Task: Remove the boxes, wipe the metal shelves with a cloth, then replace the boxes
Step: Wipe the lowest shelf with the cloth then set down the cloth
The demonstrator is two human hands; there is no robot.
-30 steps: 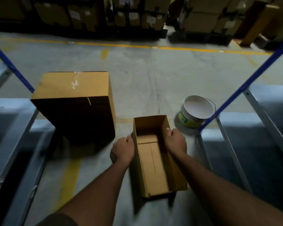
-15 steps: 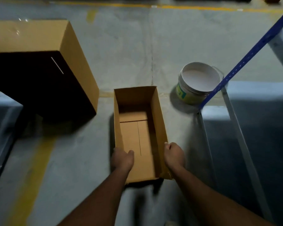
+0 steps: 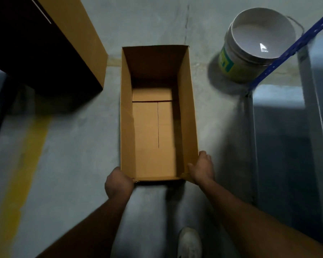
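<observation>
- The open box (image 3: 158,116) is sitting on the floor (image 3: 78,146) before you, its inside lying free to reach from above.
- Left of the open box, bare floor is running to a closed carton (image 3: 67,34) at its far left.
- Right of the open box, a white bucket (image 3: 257,41) and a blue shelf post (image 3: 291,47) are crowding its far corner.
- Your left hand (image 3: 118,184) and right hand (image 3: 201,169) are gripping its near corners.

I'm in a warehouse: bare concrete floor (image 3: 78,155) with a yellow painted line (image 3: 24,164), cardboard boxes (image 3: 158,112), blue-posted metal racking (image 3: 287,47) at right.
</observation>
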